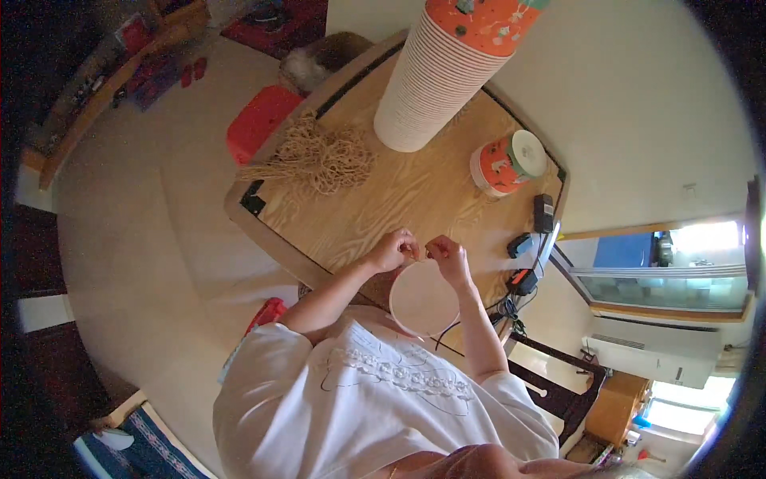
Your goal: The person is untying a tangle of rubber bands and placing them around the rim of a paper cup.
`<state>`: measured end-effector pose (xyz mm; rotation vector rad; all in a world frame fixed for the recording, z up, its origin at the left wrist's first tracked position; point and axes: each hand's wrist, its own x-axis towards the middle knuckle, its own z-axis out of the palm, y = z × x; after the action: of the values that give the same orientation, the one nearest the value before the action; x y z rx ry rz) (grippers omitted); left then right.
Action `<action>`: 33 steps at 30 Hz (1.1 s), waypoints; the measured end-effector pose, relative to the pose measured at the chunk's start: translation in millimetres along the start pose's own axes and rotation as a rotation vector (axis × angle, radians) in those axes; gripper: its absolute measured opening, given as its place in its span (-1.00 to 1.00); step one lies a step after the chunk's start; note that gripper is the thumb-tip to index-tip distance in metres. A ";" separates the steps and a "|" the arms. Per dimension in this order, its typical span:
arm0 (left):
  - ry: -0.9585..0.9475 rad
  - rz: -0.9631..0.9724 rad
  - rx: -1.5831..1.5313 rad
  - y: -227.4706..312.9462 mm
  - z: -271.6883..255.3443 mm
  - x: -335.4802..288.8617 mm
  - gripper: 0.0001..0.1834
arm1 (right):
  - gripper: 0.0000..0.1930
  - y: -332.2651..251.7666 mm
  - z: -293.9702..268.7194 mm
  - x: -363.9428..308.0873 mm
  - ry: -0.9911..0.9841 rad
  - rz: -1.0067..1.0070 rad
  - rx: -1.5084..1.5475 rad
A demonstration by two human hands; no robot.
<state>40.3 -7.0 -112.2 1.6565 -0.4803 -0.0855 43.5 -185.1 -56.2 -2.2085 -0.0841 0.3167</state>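
My left hand (395, 251) and my right hand (448, 259) meet at the far rim of a round white paper bucket (425, 299), which stands close to my body with its opening toward me. The fingers of both hands are pinched together. A small tan bit that looks like cord shows between the fingertips, mostly hidden by them. Beyond my left hand, a tangled pile of tan cords (327, 156) lies on the wooden table (375, 215).
A tall leaning stack of paper buckets (439, 80) rises at the far side. Right of it sits a short orange-and-green bucket stack (509, 164). Black power adapters (542, 214) and cables line the right edge. A red stool (259, 120) stands beyond the left edge.
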 end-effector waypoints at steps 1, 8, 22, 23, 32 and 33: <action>-0.013 -0.021 0.017 0.4 1.8 -0.4 -0.88 | -0.84 4.8 2.1 0.6 -0.004 -0.002 0.021; -0.040 -0.252 -0.382 17.7 0.6 -2.4 -0.92 | -0.83 -6.7 1.4 0.1 -0.053 -0.006 0.010; -0.033 0.006 0.190 17.4 9.1 -5.6 -0.82 | -0.90 -10.6 -4.3 -3.0 -0.099 -0.110 -0.091; -0.056 -0.025 0.181 21.4 8.6 -4.9 -0.84 | -0.90 -10.1 -4.9 -3.4 -0.097 -0.097 -0.122; -0.003 -0.166 -0.185 21.1 15.7 -5.4 -0.85 | -0.87 -11.6 -7.8 -14.2 -0.017 -0.056 -0.100; -0.004 -0.168 -0.184 22.8 15.7 -5.0 -0.85 | -0.87 -12.5 -7.2 -16.2 -0.017 -0.055 -0.098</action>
<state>24.6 -21.3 -93.8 1.5132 -0.3255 -0.2501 30.3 -185.8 -39.0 -2.2965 -0.1732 0.3067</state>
